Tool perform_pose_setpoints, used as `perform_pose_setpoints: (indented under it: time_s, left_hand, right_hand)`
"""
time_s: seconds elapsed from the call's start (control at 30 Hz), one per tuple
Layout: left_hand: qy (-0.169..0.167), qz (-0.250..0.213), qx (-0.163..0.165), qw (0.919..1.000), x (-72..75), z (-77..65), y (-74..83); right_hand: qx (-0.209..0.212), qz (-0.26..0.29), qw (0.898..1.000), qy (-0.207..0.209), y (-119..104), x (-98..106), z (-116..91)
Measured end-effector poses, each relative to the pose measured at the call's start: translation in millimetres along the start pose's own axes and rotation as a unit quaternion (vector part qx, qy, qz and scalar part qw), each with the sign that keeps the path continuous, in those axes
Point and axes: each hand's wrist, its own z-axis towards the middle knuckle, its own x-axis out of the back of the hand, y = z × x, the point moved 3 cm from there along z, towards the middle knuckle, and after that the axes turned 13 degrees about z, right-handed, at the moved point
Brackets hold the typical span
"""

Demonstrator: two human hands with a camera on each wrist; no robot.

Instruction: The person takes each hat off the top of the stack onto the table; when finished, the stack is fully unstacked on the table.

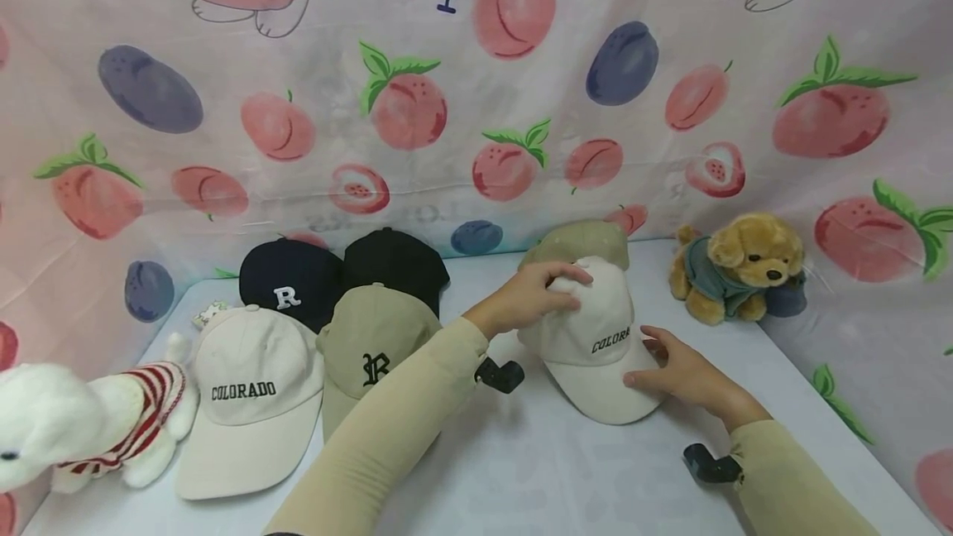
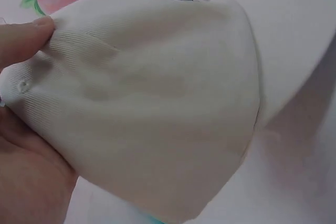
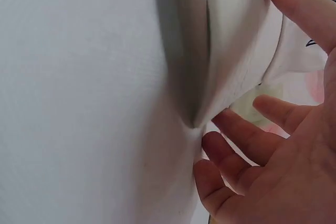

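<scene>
A white baseball cap (image 1: 596, 329) with COLORADO lettering, partly turned from view, is between both hands at the right of the table. My left hand (image 1: 532, 296) grips its crown from the back, the thumb on the fabric in the left wrist view, where the crown (image 2: 157, 98) fills the middle. On the brim's far side, my right hand (image 1: 692, 375) pinches the edge; the right wrist view has the thumb over the brim (image 3: 241, 30) and the other fingers below it. Directly behind stands an olive-green cap (image 1: 581, 242), partly covered by the white one.
On the left sit another white COLORADO cap (image 1: 256, 379), a navy cap (image 1: 286, 275), a black cap (image 1: 395, 263) and a khaki cap (image 1: 380, 321), partly behind my left sleeve. A white plush toy (image 1: 45, 420) lies far left; a brown plush dog (image 1: 733, 267) sits back right.
</scene>
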Motion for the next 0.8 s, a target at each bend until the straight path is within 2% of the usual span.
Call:
perform_pose_setpoints:
  time_s: [0.23, 0.37, 0.6, 0.8]
  left_hand:
    - [0.001, 0.012, -0.030, 0.9995, 5.7, -9.4, 17.7]
    - [0.012, 0.026, -0.036, 0.9989, 14.6, -17.9, 24.6]
    - [0.018, 0.031, -0.014, 0.9993, 31.6, -31.0, 22.7]
    - [0.019, 0.052, 0.010, 0.9984, 46.4, -41.1, 15.6]
  right_hand:
    - [0.004, 0.034, 0.999, 0.003, -5.4, -3.7, -2.1]
    - [0.032, 0.071, 0.997, 0.003, -9.0, -7.7, -3.2]
    - [0.089, 0.102, 0.991, 0.003, -19.9, -16.8, -5.6]
    - [0.099, 0.088, 0.991, -0.004, -27.9, -24.6, -6.6]
